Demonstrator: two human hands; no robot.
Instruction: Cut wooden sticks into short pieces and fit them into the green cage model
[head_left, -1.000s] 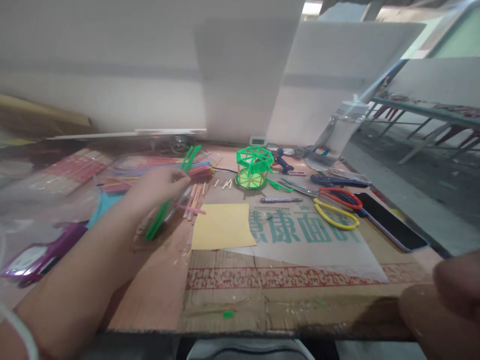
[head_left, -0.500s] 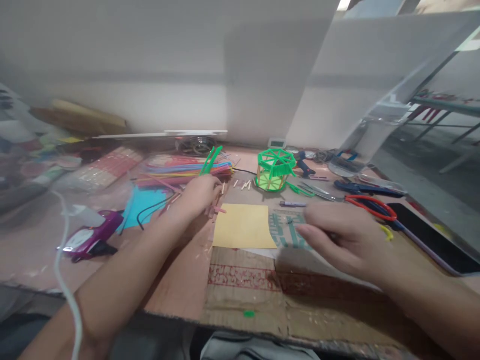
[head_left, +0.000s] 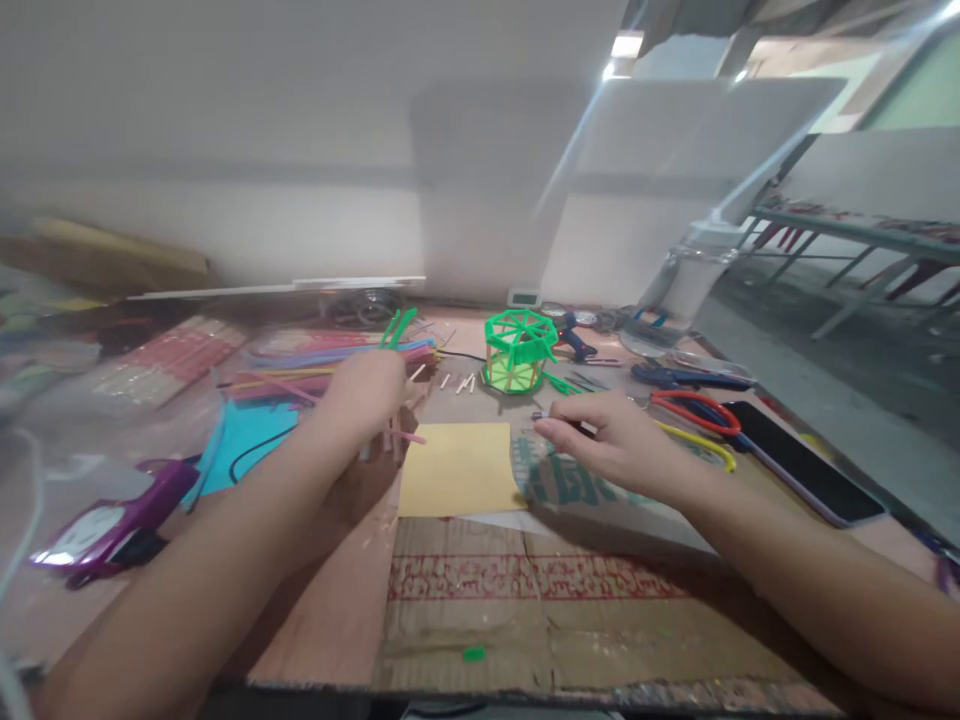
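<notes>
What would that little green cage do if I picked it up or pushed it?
The green cage would probably feel light, being mostly gaps. Squeezing might bend or break it, since its uprights look thin. Pushed gently, it would likely slide rather than roll, as it stands on a flat-looking base.

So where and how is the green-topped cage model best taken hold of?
Probably hold the cage model low, by opposite sides of its base, coming from the front with the right hand, which is nearer. It stands upright; flat yellow paper lies before it, while small sticks lie left and a dark blue tool behind right. Its thin uprights look flimsy, so squeezing them seems unwise.
</notes>
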